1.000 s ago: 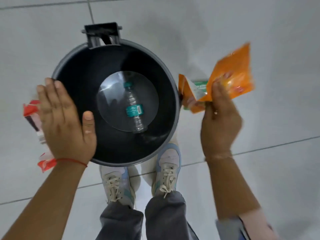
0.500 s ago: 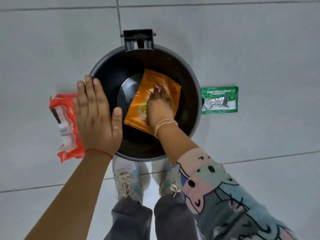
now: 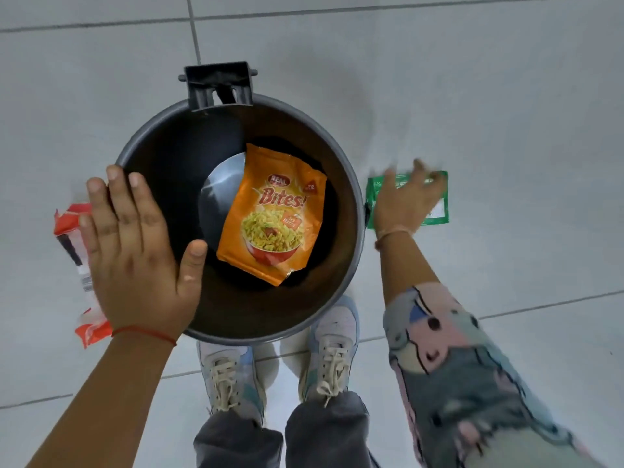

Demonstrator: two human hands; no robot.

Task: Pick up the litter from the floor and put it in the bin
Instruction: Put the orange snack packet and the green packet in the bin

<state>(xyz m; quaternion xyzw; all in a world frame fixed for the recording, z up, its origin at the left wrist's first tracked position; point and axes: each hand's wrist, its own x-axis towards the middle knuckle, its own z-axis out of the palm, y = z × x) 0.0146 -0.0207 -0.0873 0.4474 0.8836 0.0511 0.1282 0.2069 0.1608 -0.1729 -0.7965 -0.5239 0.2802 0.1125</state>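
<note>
A round dark bin (image 3: 347, 184) stands on the floor between my hands. An orange "Bites!" snack packet (image 3: 273, 214) lies inside it. My left hand (image 3: 135, 248) hovers flat over the bin's left rim, fingers apart, holding nothing. It partly hides a red and white wrapper (image 3: 69, 219) on the floor to the bin's left. My right hand (image 3: 405, 201), fingers spread and blurred, is over a green packet (image 3: 439, 211) lying on the floor right of the bin. No grip on the green packet shows.
The floor is pale grey tile with dark grout lines. My two shoes (image 3: 334, 346) stand just below the bin's near rim. A black hinge bracket (image 3: 219, 84) sticks out at the bin's far side.
My right hand let go of the orange packet in the bin, came out, and reached right over the green packet. My left hand has stayed over the left rim.
</note>
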